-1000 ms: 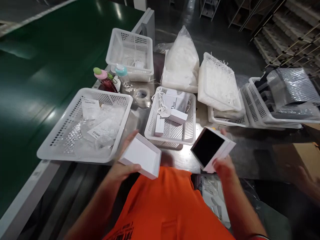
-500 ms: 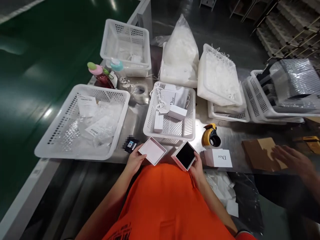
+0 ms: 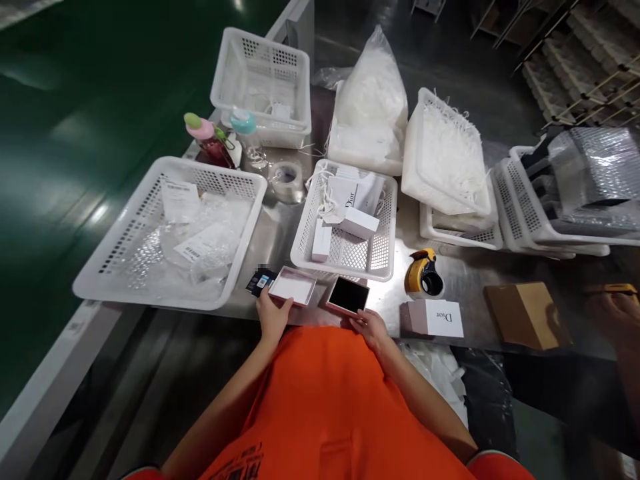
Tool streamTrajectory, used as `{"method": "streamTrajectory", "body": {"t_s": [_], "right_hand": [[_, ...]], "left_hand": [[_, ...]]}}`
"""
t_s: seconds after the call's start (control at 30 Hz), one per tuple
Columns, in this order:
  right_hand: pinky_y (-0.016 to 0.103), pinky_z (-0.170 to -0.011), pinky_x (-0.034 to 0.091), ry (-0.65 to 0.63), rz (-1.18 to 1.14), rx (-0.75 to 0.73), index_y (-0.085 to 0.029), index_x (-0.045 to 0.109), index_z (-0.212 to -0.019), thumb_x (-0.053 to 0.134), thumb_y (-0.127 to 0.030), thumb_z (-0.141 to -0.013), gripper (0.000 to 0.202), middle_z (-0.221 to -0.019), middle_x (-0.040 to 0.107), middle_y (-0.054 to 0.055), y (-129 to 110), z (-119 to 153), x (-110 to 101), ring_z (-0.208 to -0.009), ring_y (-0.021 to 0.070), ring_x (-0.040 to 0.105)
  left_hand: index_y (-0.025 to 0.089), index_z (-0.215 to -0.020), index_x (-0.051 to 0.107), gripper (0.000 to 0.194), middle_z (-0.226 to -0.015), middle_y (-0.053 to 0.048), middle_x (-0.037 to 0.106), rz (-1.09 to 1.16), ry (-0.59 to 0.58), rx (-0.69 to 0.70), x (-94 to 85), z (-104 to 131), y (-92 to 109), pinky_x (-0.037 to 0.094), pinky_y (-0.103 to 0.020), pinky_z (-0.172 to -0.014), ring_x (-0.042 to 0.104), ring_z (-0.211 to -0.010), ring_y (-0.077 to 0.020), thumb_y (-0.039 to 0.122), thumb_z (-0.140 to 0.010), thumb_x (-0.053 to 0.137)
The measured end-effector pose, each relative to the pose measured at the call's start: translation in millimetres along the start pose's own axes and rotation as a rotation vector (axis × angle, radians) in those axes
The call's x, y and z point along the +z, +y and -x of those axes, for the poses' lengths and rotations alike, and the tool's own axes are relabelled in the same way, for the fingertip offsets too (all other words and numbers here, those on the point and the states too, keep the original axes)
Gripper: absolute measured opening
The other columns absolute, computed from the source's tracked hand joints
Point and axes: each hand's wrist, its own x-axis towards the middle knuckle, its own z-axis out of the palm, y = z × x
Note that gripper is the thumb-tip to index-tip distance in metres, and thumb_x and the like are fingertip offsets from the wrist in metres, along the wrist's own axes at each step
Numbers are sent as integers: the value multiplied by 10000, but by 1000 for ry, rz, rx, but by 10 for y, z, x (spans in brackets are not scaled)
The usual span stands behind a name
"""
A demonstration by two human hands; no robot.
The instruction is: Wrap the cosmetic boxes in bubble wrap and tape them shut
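My left hand (image 3: 273, 319) grips the near edge of a shallow white box lid (image 3: 293, 287), its hollow side facing up. A small black packet with a label (image 3: 260, 283) lies just left of the lid and is partly covered by it. My right hand (image 3: 371, 328) has its fingers closed at the near right corner of a small box base (image 3: 349, 295) with a black inside. Lid and base lie almost flat at the table's near edge, with a gap between them. Right of my right hand is a white Dior box (image 3: 440, 318).
Ahead stands a white basket (image 3: 300, 250) with small white boxes and Dior bags. A larger basket (image 3: 235, 293) of plastic-wrapped items is at left. A yellow tape dispenser (image 3: 423, 273) and a brown carton (image 3: 525, 313) are to the right. Another person's hand (image 3: 615, 310) is at far right.
Both hands have lowered the lid and the base from a tilt to nearly flat at the table edge. The other person's hand has left the carton and moved right to a yellow tool.
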Motion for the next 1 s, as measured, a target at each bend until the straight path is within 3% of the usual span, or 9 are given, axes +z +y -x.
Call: {"method": "streamTrajectory", "body": {"t_s": [0.07, 0.1, 0.2, 0.3, 0.37, 0.47, 0.57, 0.9, 1.0], "right_hand": [[319, -615, 598, 45, 113, 60, -257, 411, -779, 782, -264, -629, 400, -658, 547, -50, 50, 16, 86, -619, 164, 640], [329, -619, 592, 58, 179, 70, -251, 428, -788, 762, -243, -639, 366, -674, 563, -35, 60, 27, 115, -632, 177, 649], [375, -730, 580, 100, 371, 23, -227, 505, -809, 723, -211, -664, 263, -795, 619, 31, 20, 66, 164, -797, 235, 674], [413, -968, 499, 121, 565, -161, -198, 608, -886, 712, -178, -698, 215, -1055, 645, 111, -114, 104, 229, -1106, 288, 601], [419, -1025, 444, -4, 885, -404, -186, 670, -990, 666, -167, -787, 204, -1161, 642, 131, -225, 110, 317, -1166, 290, 559], [408, -990, 439, -374, 1552, -750, -183, 710, -1095, 546, -168, -931, 232, -1138, 685, 124, -358, 73, 504, -1114, 271, 580], [396, -957, 456, -555, 1891, -827, -158, 714, -1128, 483, -182, -992, 269, -1122, 706, 126, -405, 24, 671, -1106, 270, 602], [383, -776, 558, -565, 1990, -764, -27, 626, -1293, 366, -74, -978, 412, -1152, 678, 254, -364, 58, 923, -1085, 314, 649], [404, -795, 564, -575, 1956, -770, -3, 541, -1391, 387, -72, -954, 469, -1181, 666, 274, -364, 30, 974, -1106, 330, 644]], "left_hand": [[141, -1409, 486, 658, -1513, -237, 444, -299, 71, 189, -40, 114, 36, 375, -613, -1145, 426, -1415, -406, 300, -817, 727], [151, -1402, 512, 609, -1545, -234, 415, -407, 42, 282, -47, 167, 68, 365, -615, -1146, 405, -1430, -414, 314, -846, 700], [199, -1411, 538, 589, -1557, -189, 462, -616, -330, 581, 17, 250, 220, 366, -568, -1156, 455, -1408, -373, 299, -852, 697], [177, -1516, 422, 855, -1605, -204, 423, -771, -652, 749, 156, 217, 395, 226, -616, -1224, 374, -1482, -377, 282, -756, 800], [153, -1540, 383, 947, -1612, -221, 407, -846, -709, 766, 226, 169, 483, 123, -663, -1235, 295, -1522, -396, 283, -719, 835], [156, -1531, 404, 948, -1584, -213, 446, -878, -729, 783, 259, 113, 555, 84, -683, -1230, 280, -1520, -411, 291, -706, 850], [170, -1518, 426, 940, -1540, -197, 497, -872, -752, 777, 251, 87, 581, 116, -682, -1221, 332, -1480, -420, 297, -694, 860], [198, -1525, 391, 941, -1541, -180, 486, -883, -765, 728, 283, 89, 575, 162, -655, -1202, 374, -1433, -389, 184, -683, 812], [197, -1520, 398, 937, -1541, -181, 485, -890, -773, 718, 291, 87, 586, 165, -645, -1203, 385, -1422, -387, 201, -681, 816]]}}
